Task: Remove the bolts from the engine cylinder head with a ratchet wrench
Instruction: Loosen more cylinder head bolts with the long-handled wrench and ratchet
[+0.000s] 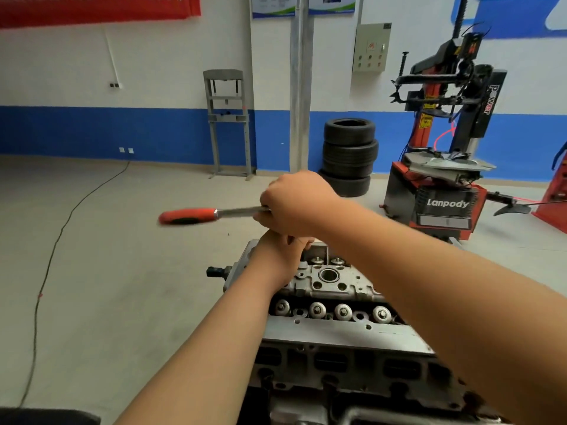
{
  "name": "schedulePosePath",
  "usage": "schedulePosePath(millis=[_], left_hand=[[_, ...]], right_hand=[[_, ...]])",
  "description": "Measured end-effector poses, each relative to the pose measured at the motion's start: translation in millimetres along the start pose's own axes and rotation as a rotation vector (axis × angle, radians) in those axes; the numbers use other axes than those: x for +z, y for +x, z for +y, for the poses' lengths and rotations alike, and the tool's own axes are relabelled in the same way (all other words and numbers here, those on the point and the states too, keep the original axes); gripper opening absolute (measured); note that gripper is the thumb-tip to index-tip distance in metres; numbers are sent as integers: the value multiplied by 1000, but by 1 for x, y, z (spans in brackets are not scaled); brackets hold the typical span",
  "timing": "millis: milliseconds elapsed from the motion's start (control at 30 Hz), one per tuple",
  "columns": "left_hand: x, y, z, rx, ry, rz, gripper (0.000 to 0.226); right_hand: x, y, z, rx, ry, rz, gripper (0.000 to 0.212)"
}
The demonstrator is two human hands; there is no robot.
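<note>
The grey aluminium cylinder head (pixel 331 283) sits low in the middle of the head view, its valve springs and bolt holes showing. A ratchet wrench (pixel 196 215) with a red and black handle sticks out level to the left above the head's far end. My right hand (pixel 296 204) grips the wrench at its head end, fingers curled over it. Just beneath, my left hand (pixel 277 256) is curled around something under the wrench head, at the far end of the cylinder head; what it holds is hidden. The bolt is not visible.
A stack of tyres (pixel 348 156) stands by the blue-and-white wall. A red and black tyre changer (pixel 441 185) is at the right. A grey press frame (pixel 228 121) stands against the wall. A black cable (pixel 52 256) runs across the floor at left.
</note>
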State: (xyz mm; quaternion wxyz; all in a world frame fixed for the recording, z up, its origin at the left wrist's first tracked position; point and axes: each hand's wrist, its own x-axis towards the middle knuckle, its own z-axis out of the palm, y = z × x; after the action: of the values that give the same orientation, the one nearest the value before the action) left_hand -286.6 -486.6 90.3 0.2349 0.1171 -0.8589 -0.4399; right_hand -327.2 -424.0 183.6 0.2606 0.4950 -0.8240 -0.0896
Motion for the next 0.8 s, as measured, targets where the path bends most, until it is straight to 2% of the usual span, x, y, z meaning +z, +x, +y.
schedulePosePath(millis=[67, 133, 233, 333, 400, 433, 533, 600, 667, 733, 800], left_hand=[[1, -1, 3, -35, -22, -39, 4], [1, 0, 7, -39, -85, -87, 12], [3, -3, 10, -31, -126, -165, 25], [6, -4, 9, 52, -91, -67, 24], [6, -3, 8, 63, -34, -15, 32], [7, -1, 8, 32, -8, 14, 38], [4, 9, 8, -64, 150, 14, 44], [2, 12, 10, -51, 279, -25, 46], [3, 10, 10, -15, 442, -97, 45], [4, 5, 7, 56, 569, -94, 37], [2, 8, 6, 93, 655, -166, 17]], right_hand=[[-9, -14, 9, -152, 108, -32, 33], [-19, -25, 15, -250, 142, -100, 32], [-29, -31, 22, -247, 206, -177, 29], [-27, -20, 14, -121, 135, -140, 30], [-19, 1, 0, 56, 25, -92, 40], [-16, 14, -5, 168, -7, -113, 36], [-7, 43, -11, 482, -54, -361, 9], [-4, 49, -8, 534, -76, -418, 7], [-1, 45, -9, 478, -59, -363, 6], [4, 31, -10, 322, -96, -155, 21], [9, 8, -7, 101, -10, 46, 39]])
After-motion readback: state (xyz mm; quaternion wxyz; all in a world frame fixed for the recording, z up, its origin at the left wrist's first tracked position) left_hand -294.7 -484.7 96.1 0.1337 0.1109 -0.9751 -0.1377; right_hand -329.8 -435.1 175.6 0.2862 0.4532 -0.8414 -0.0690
